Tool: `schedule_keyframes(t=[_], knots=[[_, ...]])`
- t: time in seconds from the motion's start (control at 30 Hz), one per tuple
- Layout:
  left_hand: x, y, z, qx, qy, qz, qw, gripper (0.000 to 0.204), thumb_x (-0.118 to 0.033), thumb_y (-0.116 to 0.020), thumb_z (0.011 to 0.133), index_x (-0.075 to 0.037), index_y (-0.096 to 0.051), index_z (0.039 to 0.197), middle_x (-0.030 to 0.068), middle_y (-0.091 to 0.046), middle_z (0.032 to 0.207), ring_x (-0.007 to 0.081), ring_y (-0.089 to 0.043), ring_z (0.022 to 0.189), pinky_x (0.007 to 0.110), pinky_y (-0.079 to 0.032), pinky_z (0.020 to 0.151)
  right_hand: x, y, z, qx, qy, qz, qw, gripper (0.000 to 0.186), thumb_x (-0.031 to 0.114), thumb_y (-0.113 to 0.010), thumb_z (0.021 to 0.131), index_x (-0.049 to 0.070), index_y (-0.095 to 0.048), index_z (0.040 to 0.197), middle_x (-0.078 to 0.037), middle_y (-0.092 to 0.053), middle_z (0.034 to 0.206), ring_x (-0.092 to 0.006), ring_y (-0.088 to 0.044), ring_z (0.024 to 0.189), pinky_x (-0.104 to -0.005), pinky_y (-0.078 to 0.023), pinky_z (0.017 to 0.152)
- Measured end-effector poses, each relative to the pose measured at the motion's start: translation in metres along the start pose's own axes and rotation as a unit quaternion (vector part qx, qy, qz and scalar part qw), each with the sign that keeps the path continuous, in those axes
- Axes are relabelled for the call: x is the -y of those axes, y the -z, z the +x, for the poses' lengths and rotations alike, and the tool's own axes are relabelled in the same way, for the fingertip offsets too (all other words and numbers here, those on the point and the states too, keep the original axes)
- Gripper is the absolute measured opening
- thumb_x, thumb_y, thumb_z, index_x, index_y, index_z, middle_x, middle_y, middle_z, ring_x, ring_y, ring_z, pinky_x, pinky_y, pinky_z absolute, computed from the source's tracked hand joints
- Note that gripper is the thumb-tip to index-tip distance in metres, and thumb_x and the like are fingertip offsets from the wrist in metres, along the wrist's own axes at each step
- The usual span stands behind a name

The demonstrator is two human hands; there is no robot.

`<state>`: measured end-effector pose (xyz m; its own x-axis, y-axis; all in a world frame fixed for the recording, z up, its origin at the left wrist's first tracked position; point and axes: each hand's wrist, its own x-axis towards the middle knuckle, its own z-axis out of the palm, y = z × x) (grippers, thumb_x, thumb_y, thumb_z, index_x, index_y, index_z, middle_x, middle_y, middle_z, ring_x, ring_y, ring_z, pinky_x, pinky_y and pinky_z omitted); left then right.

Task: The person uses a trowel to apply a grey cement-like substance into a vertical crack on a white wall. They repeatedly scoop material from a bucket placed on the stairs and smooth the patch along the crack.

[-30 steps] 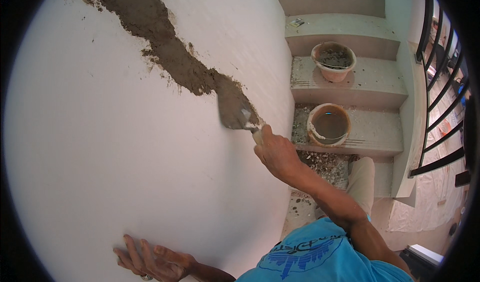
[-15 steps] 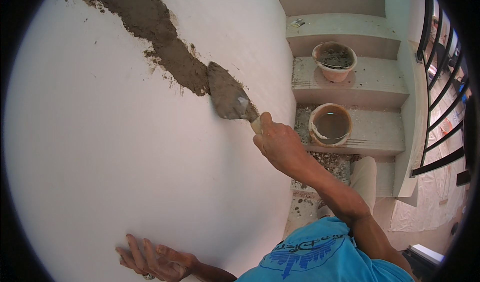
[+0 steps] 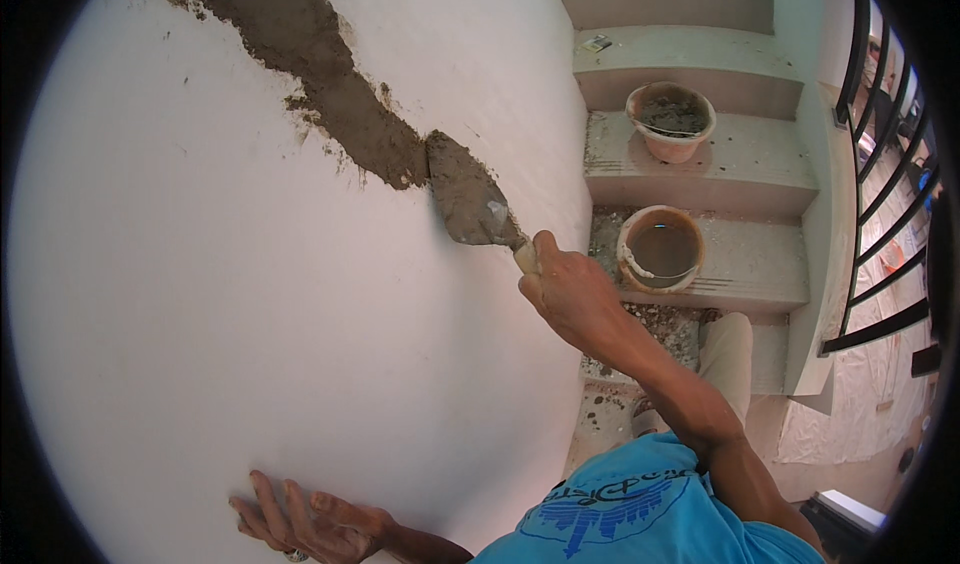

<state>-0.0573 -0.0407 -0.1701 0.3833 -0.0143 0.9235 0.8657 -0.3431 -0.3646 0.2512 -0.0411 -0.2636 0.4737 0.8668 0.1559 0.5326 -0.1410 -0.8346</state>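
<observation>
My right hand (image 3: 575,289) is closed round the pale handle of a trowel (image 3: 468,196). Wet grey mortar coats much of the blade, which lies against or very close to the white wall (image 3: 250,334). The blade's tip is at the lower right end of a broad band of grey mortar (image 3: 330,89), which runs up toward the top left with ragged edges. At the bottom left, my left hand (image 3: 315,524) is open beside the wall, fingers spread and holding nothing; whether it touches the surface I cannot tell.
Concrete stairs (image 3: 690,54) rise at the right. One step bears a bucket of grey mortar (image 3: 670,122); a lower one bears a bucket of murky water (image 3: 660,250). Loose rubble (image 3: 665,334) lies by my leg. A black railing (image 3: 880,329) borders the stairs.
The trowel and my right hand have shifted slightly right and down, drawing the blade a little away from the mortar band's end. My left hand stays nearly in place.
</observation>
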Motion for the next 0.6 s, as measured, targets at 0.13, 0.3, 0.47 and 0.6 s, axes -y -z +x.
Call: schedule_keyframes(t=[0.13, 0.3, 0.47, 0.6], knots=[[0.003, -0.002, 0.0, -0.004, -0.01, 0.004, 1.0, 0.024, -0.019, -0.05, 0.106, -0.004, -0.068, 0.106, 0.0196, -0.07, 0.122, 0.0396, -0.052, 0.135, 0.063, -0.027, 0.121, -0.033, -0.024, -0.012, 0.013, -0.026, -0.037, 0.999, 0.032, 0.017, -0.058, 0.091, -0.006, -0.043, 0.107, -0.029, -0.064, 0.073, -0.0501, -0.065, 0.074, -0.0578, -0.05, 0.07], [0.007, 0.0, -0.002, -0.001, -0.017, 0.023, 1.0, 0.025, -0.02, -0.05, 0.106, -0.003, -0.068, 0.106, 0.0195, -0.071, 0.122, 0.0401, -0.053, 0.134, 0.063, -0.027, 0.121, -0.047, -0.026, -0.032, 0.062, -0.063, -0.02, 0.996, 0.036, 0.018, -0.057, 0.091, -0.007, -0.044, 0.113, -0.03, -0.067, 0.08, -0.05, -0.067, 0.078, -0.0579, -0.052, 0.074], [0.005, -0.001, -0.003, -0.002, -0.011, 0.011, 1.0, 0.026, -0.022, -0.05, 0.106, -0.004, -0.068, 0.106, 0.0186, -0.07, 0.123, 0.0399, -0.053, 0.134, 0.063, -0.026, 0.121, -0.014, -0.015, -0.007, -0.017, 0.004, 0.017, 1.0, 0.033, 0.018, -0.057, 0.091, -0.005, -0.043, 0.11, -0.029, -0.064, 0.073, -0.0505, -0.064, 0.072, -0.0577, -0.05, 0.069], [0.007, -0.001, -0.003, -0.002, -0.016, 0.01, 1.0, 0.026, -0.022, -0.049, 0.106, -0.004, -0.068, 0.108, 0.0181, -0.07, 0.123, 0.0392, -0.052, 0.135, 0.063, -0.026, 0.121, -0.007, -0.028, 0.004, 0.026, -0.023, 0.002, 0.999, 0.033, 0.019, -0.055, 0.09, -0.004, -0.042, 0.111, -0.03, -0.066, 0.079, -0.0509, -0.066, 0.078, -0.0582, -0.051, 0.076]])
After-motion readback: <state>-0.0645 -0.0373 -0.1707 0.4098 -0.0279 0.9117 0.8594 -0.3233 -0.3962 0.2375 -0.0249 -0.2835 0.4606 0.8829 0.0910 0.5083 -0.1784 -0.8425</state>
